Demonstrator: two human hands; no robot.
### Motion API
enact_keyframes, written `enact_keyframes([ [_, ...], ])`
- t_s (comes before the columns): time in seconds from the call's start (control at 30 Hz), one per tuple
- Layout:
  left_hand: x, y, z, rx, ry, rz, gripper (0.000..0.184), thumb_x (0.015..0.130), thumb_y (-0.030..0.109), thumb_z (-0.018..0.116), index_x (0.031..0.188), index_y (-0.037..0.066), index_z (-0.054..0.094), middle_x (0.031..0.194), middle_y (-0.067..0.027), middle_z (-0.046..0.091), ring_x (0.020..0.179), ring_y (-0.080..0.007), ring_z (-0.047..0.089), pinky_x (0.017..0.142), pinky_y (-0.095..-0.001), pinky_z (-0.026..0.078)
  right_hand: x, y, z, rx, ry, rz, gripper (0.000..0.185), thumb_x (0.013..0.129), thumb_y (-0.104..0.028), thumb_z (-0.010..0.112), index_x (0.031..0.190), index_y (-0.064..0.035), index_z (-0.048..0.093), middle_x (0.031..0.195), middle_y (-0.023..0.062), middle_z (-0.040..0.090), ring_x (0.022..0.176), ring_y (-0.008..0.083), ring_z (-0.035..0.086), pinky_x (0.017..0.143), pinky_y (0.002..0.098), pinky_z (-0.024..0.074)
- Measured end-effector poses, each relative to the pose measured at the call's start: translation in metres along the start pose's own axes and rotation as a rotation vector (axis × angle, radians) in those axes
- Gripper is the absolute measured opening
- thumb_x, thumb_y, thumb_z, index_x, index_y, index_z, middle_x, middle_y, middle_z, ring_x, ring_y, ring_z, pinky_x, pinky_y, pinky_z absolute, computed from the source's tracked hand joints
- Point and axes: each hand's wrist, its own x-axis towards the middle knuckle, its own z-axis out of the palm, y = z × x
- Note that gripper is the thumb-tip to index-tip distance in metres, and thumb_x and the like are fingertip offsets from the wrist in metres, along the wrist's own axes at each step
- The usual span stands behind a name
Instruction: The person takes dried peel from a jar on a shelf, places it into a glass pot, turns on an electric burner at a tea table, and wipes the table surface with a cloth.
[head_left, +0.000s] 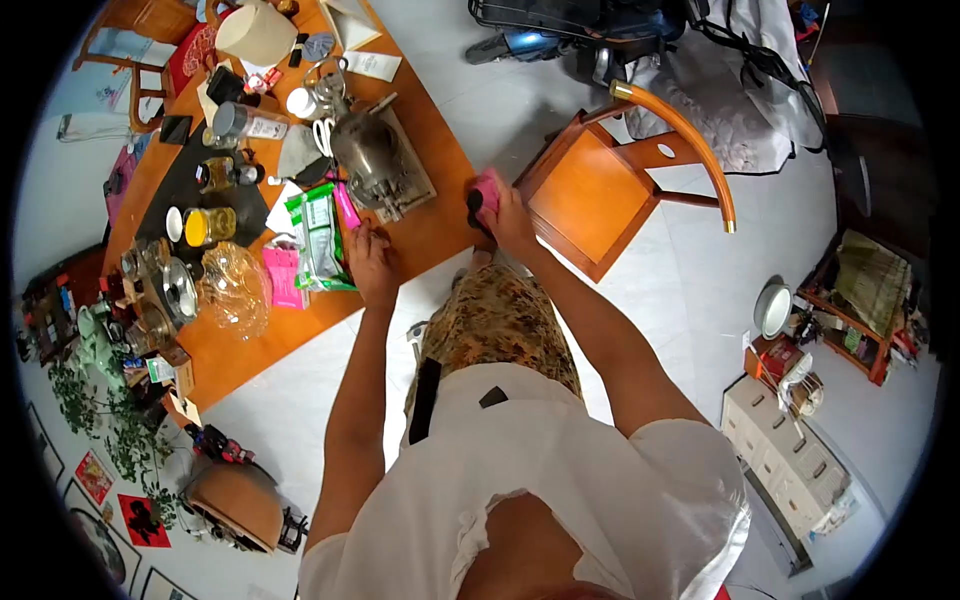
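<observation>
My right hand (510,215) is closed round a pink and black object (486,196) at the right corner of the wooden table (450,150). My left hand (372,262) rests at the table's near edge, fingers bent; whether it holds something small cannot be made out. Just beyond it lie a slim bright pink item (346,204) and a green and white packet (318,235). A pink packet (286,276) lies left of these. Behind my left hand a dark metal appliance (368,150) stands on a board.
A wooden chair (590,190) stands right of the table. Jars (210,227), a crumpled clear plastic bag (236,290) and a grey-lidded container (248,121) crowd the table's left part. A parked scooter (590,30) is at the top, with drawers (785,450) at the lower right.
</observation>
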Motion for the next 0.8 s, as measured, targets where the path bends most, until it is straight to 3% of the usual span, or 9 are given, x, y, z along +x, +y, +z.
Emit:
enact_keyframes([
  [0.13,-0.008,0.014,-0.018,-0.097,0.083,0.023,0.013,0.078,0.003,0.067,0.090,0.004,0.063,0.128,-0.0259,0.058,0.122,-0.0449,0.053,0.099,-0.0527,0.046,-0.054,0.036,0.002,-0.015,0.006,-0.035,0.073,0.093,-0.021,0.062,0.155,-0.0089,0.026,0.141,0.0279,0.045,0.124,0.0441,0.050,0.106,0.0466,0.0404],
  [0.2,-0.026,0.015,-0.025,-0.167,0.051,-0.027,0.017,0.077,0.004,0.068,0.093,0.004,0.065,0.130,-0.0260,0.057,0.123,-0.0447,0.053,0.102,-0.0515,0.045,-0.064,0.046,0.005,0.094,0.058,-0.092,0.063,0.094,-0.022,0.060,0.151,-0.0063,0.036,0.135,0.0276,0.052,0.123,0.0440,0.052,0.106,0.0459,0.0403],
  [0.27,-0.052,0.023,-0.037,-0.139,0.052,-0.067,0.018,0.075,0.003,0.067,0.094,0.004,0.065,0.135,-0.0235,0.054,0.125,-0.0442,0.051,0.105,-0.0496,0.044,-0.071,0.041,-0.007,0.250,-0.060,0.068,0.056,0.096,-0.026,0.059,0.144,-0.0024,0.044,0.125,0.0269,0.059,0.119,0.0437,0.055,0.104,0.0468,0.0423],
  [0.33,-0.075,0.033,-0.063,-0.169,0.023,-0.117,0.021,0.075,0.002,0.066,0.096,0.004,0.065,0.136,-0.0214,0.053,0.129,-0.0439,0.048,0.107,-0.0490,0.042,-0.076,0.083,0.006,0.258,-0.103,0.358,0.041,0.099,-0.027,0.058,0.132,-0.0030,0.053,0.115,0.0093,0.063,0.107,0.0230,0.061,0.094,0.0358,0.0488],
  [0.4,-0.113,0.034,-0.079,-0.198,0.031,-0.164,0.022,0.074,0.000,0.064,0.096,0.004,0.065,0.137,-0.0211,0.052,0.130,-0.0443,0.048,0.106,-0.0498,0.042,-0.090,0.023,-0.015,0.618,-0.121,0.441,0.034,0.101,-0.026,0.056,0.126,-0.0030,0.056,0.115,0.0089,0.064,0.107,0.0210,0.062,0.095,0.0329,0.0495],
  [0.47,-0.154,0.038,-0.102,-0.190,0.064,-0.249,0.022,0.074,0.000,0.065,0.096,0.003,0.063,0.135,-0.0214,0.052,0.126,-0.0437,0.050,0.106,-0.0498,0.043,-0.097,0.009,-0.012,0.844,-0.263,0.483,0.033,0.104,-0.025,0.050,0.128,-0.0035,0.055,0.117,0.0090,0.064,0.110,0.0229,0.062,0.098,0.0361,0.0502],
  [0.57,-0.218,0.039,-0.128,-0.167,0.135,-0.398,0.023,0.074,0.001,0.067,0.097,0.003,0.062,0.134,-0.0224,0.053,0.126,-0.0421,0.051,0.104,-0.0484,0.044,-0.112,-0.031,0.002,0.839,-0.522,0.517,0.037,0.107,-0.026,0.042,0.136,-0.0046,0.051,0.131,0.0104,0.060,0.123,0.0252,0.057,0.107,0.0417,0.0452],
  [0.63,-0.265,0.048,-0.142,-0.122,0.195,-0.577,0.025,0.076,0.002,0.069,0.099,0.004,0.062,0.136,-0.0205,0.053,0.126,-0.0403,0.051,0.103,-0.0476,0.045,-0.128,-0.077,0.007,0.808,-0.670,0.574,0.042,0.108,-0.029,0.040,0.142,-0.0053,0.047,0.138,0.0095,0.056,0.128,0.0242,0.053,0.111,0.0411,0.0404],
  [0.8,-0.384,0.104,-0.137,-0.022,0.394,-1.122,0.025,0.081,0.008,0.070,0.104,0.006,0.064,0.134,-0.0175,0.056,0.120,-0.0393,0.054,0.100,-0.0453,0.047,-0.140,-0.086,0.049,0.824,-1.161,0.545,0.044,0.106,-0.036,0.044,0.139,-0.0072,0.051,0.134,0.0048,0.060,0.123,0.0210,0.057,0.107,0.0375,0.0442],
])
